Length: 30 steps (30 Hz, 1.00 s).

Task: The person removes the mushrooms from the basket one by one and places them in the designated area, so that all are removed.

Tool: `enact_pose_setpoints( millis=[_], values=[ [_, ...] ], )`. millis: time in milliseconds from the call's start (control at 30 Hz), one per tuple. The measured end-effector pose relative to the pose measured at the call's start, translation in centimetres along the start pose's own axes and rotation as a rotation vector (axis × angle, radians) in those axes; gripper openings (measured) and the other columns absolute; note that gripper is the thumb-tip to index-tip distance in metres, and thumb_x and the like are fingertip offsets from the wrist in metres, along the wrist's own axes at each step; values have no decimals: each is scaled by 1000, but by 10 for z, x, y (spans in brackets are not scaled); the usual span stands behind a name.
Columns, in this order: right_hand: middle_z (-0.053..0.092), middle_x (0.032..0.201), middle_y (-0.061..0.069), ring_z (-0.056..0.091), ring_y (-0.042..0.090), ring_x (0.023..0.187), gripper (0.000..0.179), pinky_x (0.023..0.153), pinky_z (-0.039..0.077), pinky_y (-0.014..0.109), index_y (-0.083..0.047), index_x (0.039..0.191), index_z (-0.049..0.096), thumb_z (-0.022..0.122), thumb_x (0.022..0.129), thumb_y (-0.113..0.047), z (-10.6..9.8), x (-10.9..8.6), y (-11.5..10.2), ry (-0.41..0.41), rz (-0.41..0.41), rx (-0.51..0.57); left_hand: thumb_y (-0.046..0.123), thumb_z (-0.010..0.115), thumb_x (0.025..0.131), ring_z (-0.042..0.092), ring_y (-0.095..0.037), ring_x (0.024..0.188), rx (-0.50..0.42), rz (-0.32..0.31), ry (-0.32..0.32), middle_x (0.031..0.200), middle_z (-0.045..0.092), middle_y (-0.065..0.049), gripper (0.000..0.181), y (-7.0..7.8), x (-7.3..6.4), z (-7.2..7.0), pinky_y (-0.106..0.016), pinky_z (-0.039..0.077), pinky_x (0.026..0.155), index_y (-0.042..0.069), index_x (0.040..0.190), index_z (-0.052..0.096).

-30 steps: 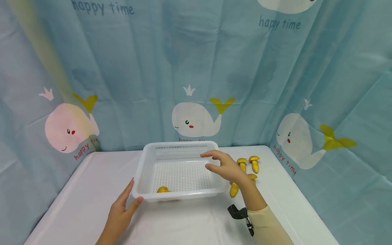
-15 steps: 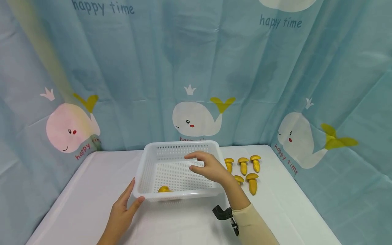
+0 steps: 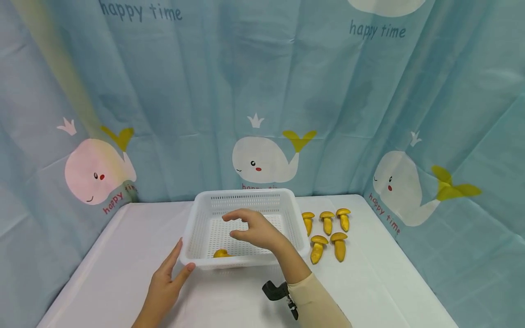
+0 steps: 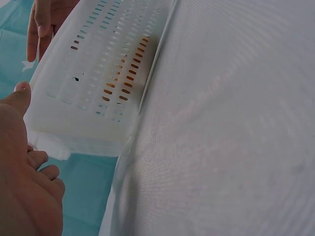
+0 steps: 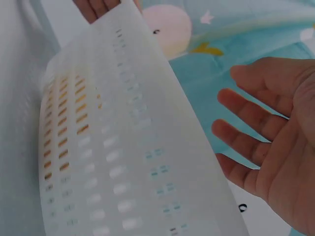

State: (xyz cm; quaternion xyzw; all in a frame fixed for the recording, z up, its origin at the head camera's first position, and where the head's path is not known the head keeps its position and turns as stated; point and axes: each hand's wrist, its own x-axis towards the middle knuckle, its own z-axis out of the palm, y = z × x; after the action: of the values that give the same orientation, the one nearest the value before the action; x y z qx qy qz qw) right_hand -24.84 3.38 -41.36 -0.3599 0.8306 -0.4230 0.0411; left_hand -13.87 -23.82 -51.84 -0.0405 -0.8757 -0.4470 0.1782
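A white perforated plastic basket (image 3: pixel 292 218) stands at the middle of the table. My left hand (image 3: pixel 163 284) holds its near left corner, thumb at the front rim and fingers along the left side. My right hand (image 3: pixel 255 230) hovers over the basket's middle, thumb and fingers apart, holding nothing. In the basket, by the front wall, lies a yellow mushroom (image 3: pixel 221 253), partly hidden by the rim; in both wrist views its colour shows through the wall slots. Several more yellow mushrooms (image 3: pixel 339 246) lie in two rows right of the basket.
A white cloth covers the table (image 3: pixel 106 269). Behind and at both sides hangs a blue curtain (image 3: pixel 184 114) printed with whales. A black wrist camera mount (image 3: pixel 275 290) sits at the right sleeve (image 3: pixel 316 300).
My right hand has moved left from the basket's right side to over its middle, uncovering the mushrooms on the right. The left hand and basket have stayed in place.
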Motion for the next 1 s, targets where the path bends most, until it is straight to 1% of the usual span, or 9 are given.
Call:
enact_pose_setpoints(
  millis=[167, 233, 333, 467, 533, 667, 767, 933, 1000],
  values=[
    [66, 131, -18, 58, 10, 127, 39, 111, 46, 39, -27, 132, 68, 74, 95, -17, 15, 16, -3, -23, 29, 5, 32, 71, 98, 34, -40, 149, 14, -17, -9, 166, 29, -3, 79, 1, 2, -2, 5, 19, 100, 27, 163, 28],
    [65, 130, -19, 58, 10, 127, 38, 111, 47, 38, -27, 132, 68, 74, 95, -18, 21, 22, -5, -39, 44, -5, 31, 72, 98, 35, -41, 148, 12, -11, -5, 166, 30, -4, 78, 1, 2, -2, 5, 20, 101, 28, 163, 28],
    [66, 130, -19, 58, 11, 127, 36, 109, 48, 38, -26, 131, 70, 74, 96, -20, 27, 29, -8, -62, 48, -22, 29, 73, 97, 35, -34, 150, 7, 2, 6, 165, 33, -4, 78, 2, 2, -2, 5, 21, 101, 27, 162, 30],
    [66, 129, -19, 58, 11, 126, 35, 109, 49, 38, -26, 130, 71, 74, 95, -21, 32, 35, -8, -94, 47, -24, 27, 74, 96, 33, -15, 149, 3, 20, 21, 164, 35, -5, 78, 3, 2, -2, 5, 23, 100, 28, 162, 32],
    [67, 129, -18, 58, 10, 125, 35, 110, 48, 38, -26, 130, 71, 74, 95, -21, 33, 37, -6, -105, 53, -11, 27, 74, 96, 33, -12, 149, 3, 25, 22, 164, 36, -5, 78, 3, 3, -2, 5, 23, 100, 28, 162, 32],
    [67, 128, -19, 57, 7, 124, 35, 110, 48, 38, -26, 129, 71, 74, 95, -21, 35, 41, -2, -118, 87, 12, 29, 74, 96, 36, -28, 149, 16, 12, 14, 164, 35, -5, 79, 5, 3, -4, 4, 23, 100, 30, 162, 31],
    [67, 127, -18, 58, 12, 125, 34, 108, 49, 39, -27, 128, 72, 75, 95, -21, 39, 42, 3, -117, 116, 26, 30, 74, 96, 37, -35, 148, 19, -2, 9, 165, 35, -6, 79, 4, 3, -4, 3, 22, 99, 30, 162, 31],
    [68, 128, -16, 58, 20, 128, 34, 105, 51, 36, -29, 126, 73, 77, 93, -20, 47, 43, 10, -133, 167, 5, 27, 73, 97, 32, -13, 148, 3, 2, 12, 164, 35, -8, 77, 2, 0, -3, 5, 22, 100, 25, 162, 32],
    [67, 128, -14, 58, 21, 128, 35, 104, 52, 37, -30, 125, 73, 77, 92, -20, 50, 42, 11, -142, 197, -14, 27, 73, 97, 31, -9, 147, -1, 2, 12, 164, 35, -8, 77, 2, -1, -2, 5, 22, 100, 23, 162, 33]
  ],
)
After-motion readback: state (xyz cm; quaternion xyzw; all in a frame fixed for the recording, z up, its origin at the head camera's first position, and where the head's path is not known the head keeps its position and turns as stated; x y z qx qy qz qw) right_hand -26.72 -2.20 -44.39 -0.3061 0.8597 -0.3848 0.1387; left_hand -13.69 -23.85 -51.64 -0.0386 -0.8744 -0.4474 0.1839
